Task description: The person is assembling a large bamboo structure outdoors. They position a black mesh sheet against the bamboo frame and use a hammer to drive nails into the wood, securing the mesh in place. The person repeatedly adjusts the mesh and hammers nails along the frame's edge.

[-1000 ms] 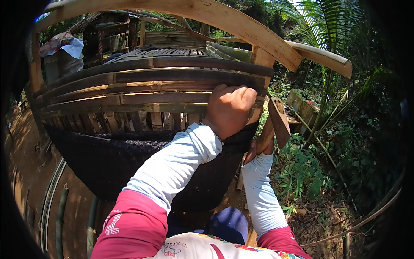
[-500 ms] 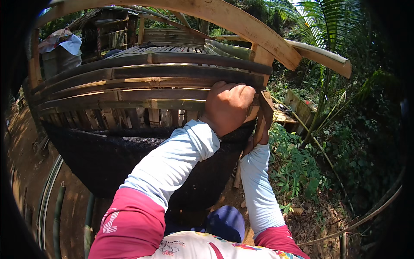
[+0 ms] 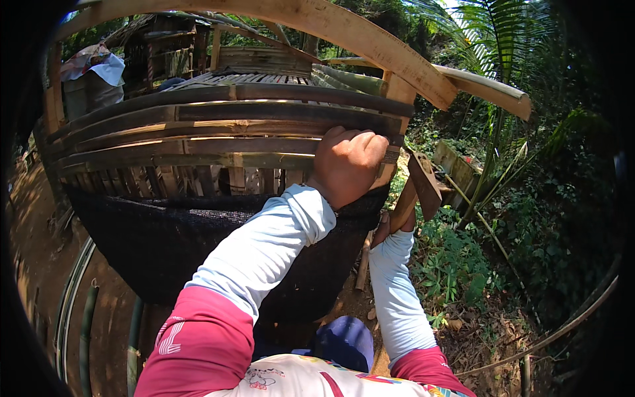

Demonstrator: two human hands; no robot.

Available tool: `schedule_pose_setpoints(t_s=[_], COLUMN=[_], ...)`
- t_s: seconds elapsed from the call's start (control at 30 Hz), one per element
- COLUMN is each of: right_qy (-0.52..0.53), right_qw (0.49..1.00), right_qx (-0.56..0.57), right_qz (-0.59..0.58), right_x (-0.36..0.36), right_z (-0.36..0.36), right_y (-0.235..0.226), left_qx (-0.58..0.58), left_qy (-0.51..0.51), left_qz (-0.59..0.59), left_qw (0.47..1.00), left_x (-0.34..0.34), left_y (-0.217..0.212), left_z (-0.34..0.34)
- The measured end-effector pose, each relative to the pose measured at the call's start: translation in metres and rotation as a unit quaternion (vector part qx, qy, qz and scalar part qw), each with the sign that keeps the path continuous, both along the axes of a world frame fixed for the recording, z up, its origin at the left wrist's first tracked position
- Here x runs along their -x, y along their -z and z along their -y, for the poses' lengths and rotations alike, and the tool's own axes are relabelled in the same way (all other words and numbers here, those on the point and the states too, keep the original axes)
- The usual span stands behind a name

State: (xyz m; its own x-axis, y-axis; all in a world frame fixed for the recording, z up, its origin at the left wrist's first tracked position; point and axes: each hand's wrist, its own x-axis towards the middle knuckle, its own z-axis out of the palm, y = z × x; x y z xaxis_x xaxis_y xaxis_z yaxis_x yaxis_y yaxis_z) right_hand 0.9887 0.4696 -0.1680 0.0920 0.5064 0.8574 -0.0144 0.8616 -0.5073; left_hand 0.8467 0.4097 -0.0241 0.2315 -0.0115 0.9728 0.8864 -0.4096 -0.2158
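My left hand (image 3: 349, 165) is closed over the bamboo slats (image 3: 258, 126) near their right end, beside the wooden corner post (image 3: 399, 89). What its fingertips hold behind is hidden. To the right of the post, my right hand (image 3: 405, 228) grips a hatchet-like tool by its wooden handle (image 3: 403, 210). The tool's flat brown head (image 3: 425, 186) points up and right, apart from the post. Most of the right hand's fingers are behind the handle and wrist. Below the slats hangs black netting (image 3: 218, 245).
A curved wooden beam (image 3: 344, 28) spans overhead, with a bamboo pole end (image 3: 496, 91) jutting right. A slatted bamboo platform (image 3: 231, 78) lies beyond the railing. A sack (image 3: 92, 86) stands at the far left. Bamboo poles (image 3: 88, 331) are at lower left; dense plants (image 3: 456, 264) grow on the right.
My right hand has swung the tool rightward, away from the post, so its head shows more fully. My left hand stays on the bamboo slats.
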Motion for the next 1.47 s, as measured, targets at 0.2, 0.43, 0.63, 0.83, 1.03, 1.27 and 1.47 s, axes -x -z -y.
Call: schedule_pose_setpoints(t_s=[0.2,0.43,0.63,0.83,1.03,1.27,1.47], right_qy=[-0.093,0.060,0.096,0.154,0.144,-0.189,0.105], right_qw=[0.993,0.998,0.995,0.986,0.983,0.963,0.989], right_qx=[0.060,-0.015,0.011,-0.063,-0.005,-0.122,0.104], right_qz=[-0.040,0.018,0.031,-0.009,0.110,-0.145,-0.005], right_x=[-0.005,0.001,0.000,-0.003,-0.002,-0.009,0.003], right_z=[-0.021,-0.016,-0.007,0.063,0.039,0.040,0.001], right_y=[0.003,0.006,-0.002,-0.020,-0.020,0.010,0.004], left_qx=[-0.006,0.088,0.069,0.035,0.064,0.064,0.091], left_qy=[0.004,-0.027,-0.049,-0.033,-0.041,-0.033,-0.044], left_qz=[0.003,-0.013,-0.040,-0.026,-0.032,-0.028,-0.024], left_qw=[1.000,0.996,0.996,0.998,0.997,0.997,0.995], left_x=[-0.004,0.009,0.018,0.023,0.022,0.022,0.022], left_y=[-0.001,-0.007,-0.011,-0.008,-0.010,-0.010,-0.010], left_z=[0.001,0.020,0.025,0.021,0.022,0.021,0.024])
